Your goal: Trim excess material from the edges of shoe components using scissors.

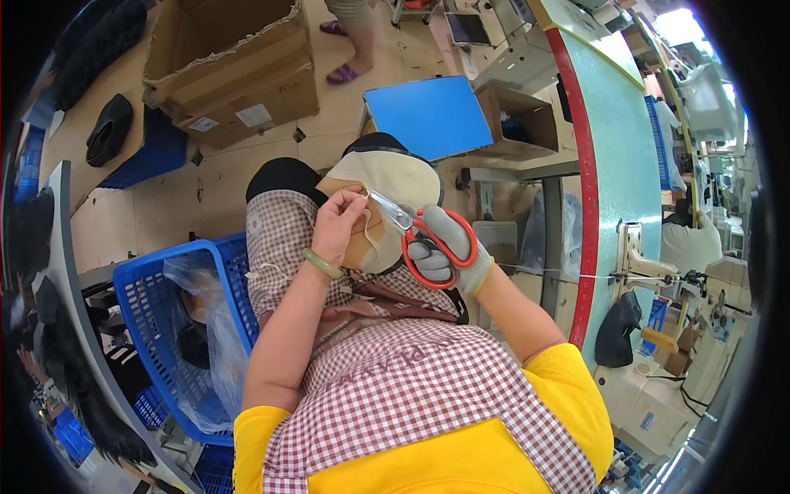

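My right hand (pixel 447 247), in a grey glove, grips red-handled scissors (pixel 402 217). Their metal blades point left, reaching close to my left fingertips; whether the blades are apart is hard to tell. My bare left hand (pixel 336 225), a pale green bangle on its wrist, is closed in a pinch on a thin cream strip (pixel 370 228). That strip dangles in a loop over the piece on my lap, which looks like a shoe upper (pixel 401 177) with cream and tan lining and black edges. Part of the piece is hidden behind both hands.
A blue plastic crate (pixel 132 309) with clear plastic bags stands at my left. Ahead are a large cardboard box (pixel 234 103) and a blue board (pixel 432 115). At right runs a red-edged green table (pixel 617 148) with a sewing machine (pixel 638 259). Another person's legs (pixel 360 45) appear beyond.
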The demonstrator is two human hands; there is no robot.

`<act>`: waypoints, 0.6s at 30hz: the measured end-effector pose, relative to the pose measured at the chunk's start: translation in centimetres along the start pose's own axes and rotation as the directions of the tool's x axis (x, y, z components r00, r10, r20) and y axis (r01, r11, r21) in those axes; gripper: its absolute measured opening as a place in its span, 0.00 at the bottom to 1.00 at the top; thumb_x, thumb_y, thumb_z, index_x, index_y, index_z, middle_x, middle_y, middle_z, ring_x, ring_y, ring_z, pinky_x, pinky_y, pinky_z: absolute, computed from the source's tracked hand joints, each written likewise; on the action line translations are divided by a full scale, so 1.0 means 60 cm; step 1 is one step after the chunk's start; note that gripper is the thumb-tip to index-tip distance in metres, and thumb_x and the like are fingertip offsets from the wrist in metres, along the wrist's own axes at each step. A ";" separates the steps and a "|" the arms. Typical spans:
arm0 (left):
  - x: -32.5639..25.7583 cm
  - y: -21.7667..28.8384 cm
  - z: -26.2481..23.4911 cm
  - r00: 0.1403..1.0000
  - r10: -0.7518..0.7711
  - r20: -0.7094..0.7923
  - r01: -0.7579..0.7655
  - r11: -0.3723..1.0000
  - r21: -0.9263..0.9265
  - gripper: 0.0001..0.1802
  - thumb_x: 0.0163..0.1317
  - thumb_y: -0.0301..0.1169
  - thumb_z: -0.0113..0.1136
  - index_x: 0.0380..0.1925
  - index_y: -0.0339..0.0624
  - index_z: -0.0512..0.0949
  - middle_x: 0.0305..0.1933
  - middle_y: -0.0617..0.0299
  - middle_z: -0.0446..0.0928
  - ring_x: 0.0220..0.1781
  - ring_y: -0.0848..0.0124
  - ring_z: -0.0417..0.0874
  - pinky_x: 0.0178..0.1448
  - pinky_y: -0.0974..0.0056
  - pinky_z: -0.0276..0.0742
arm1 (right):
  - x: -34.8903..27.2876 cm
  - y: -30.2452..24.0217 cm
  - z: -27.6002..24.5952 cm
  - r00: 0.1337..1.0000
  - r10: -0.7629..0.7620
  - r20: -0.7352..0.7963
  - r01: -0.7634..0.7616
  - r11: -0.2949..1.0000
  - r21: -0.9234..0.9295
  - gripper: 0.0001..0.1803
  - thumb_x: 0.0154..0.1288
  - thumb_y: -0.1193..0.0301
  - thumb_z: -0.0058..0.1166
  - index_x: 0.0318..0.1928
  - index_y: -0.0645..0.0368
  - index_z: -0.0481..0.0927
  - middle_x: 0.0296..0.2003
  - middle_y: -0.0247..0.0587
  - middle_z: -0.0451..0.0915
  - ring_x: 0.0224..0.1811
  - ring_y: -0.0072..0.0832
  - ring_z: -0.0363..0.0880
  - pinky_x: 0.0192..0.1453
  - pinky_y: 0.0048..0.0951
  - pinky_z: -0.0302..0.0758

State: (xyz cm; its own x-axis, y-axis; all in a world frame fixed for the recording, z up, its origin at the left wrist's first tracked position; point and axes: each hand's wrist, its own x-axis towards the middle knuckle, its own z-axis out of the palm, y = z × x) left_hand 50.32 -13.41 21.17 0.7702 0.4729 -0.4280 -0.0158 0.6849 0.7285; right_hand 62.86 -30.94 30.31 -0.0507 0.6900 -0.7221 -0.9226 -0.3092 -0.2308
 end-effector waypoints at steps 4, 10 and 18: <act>-0.003 0.000 0.005 1.000 0.019 -0.013 -0.018 1.000 0.017 0.05 0.63 0.28 0.60 0.33 0.38 0.77 0.52 0.65 0.71 0.39 0.82 0.74 0.45 0.76 0.72 | -0.004 0.010 0.025 0.981 -0.132 -0.145 0.085 0.953 -0.289 0.24 0.65 0.45 0.50 0.44 0.53 0.71 0.26 0.30 0.73 0.16 0.13 0.63 0.17 0.16 0.61; 0.004 -0.008 -0.005 0.999 0.020 0.049 -0.021 1.000 0.017 0.04 0.64 0.28 0.59 0.33 0.40 0.76 0.58 0.64 0.69 0.44 0.79 0.76 0.49 0.73 0.74 | -0.005 0.036 0.031 0.968 -0.214 -0.133 0.162 0.934 -0.319 0.21 0.67 0.48 0.49 0.46 0.52 0.71 0.25 0.29 0.71 0.16 0.13 0.62 0.17 0.16 0.60; 0.005 -0.004 -0.012 0.991 0.010 0.134 -0.015 0.999 0.042 0.03 0.64 0.26 0.58 0.32 0.40 0.76 0.59 0.61 0.67 0.48 0.78 0.75 0.51 0.73 0.73 | 0.001 0.034 0.045 0.952 -0.258 -0.163 0.185 0.914 -0.362 0.23 0.67 0.47 0.49 0.49 0.51 0.71 0.24 0.27 0.71 0.15 0.12 0.60 0.16 0.15 0.58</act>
State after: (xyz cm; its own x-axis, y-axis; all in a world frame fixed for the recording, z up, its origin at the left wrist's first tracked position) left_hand 50.06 -13.02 20.49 0.8486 0.4008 -0.3453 -0.0009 0.6537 0.7567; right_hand 59.94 -29.76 31.52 0.2517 0.6302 -0.7345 -0.7136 -0.3918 -0.5808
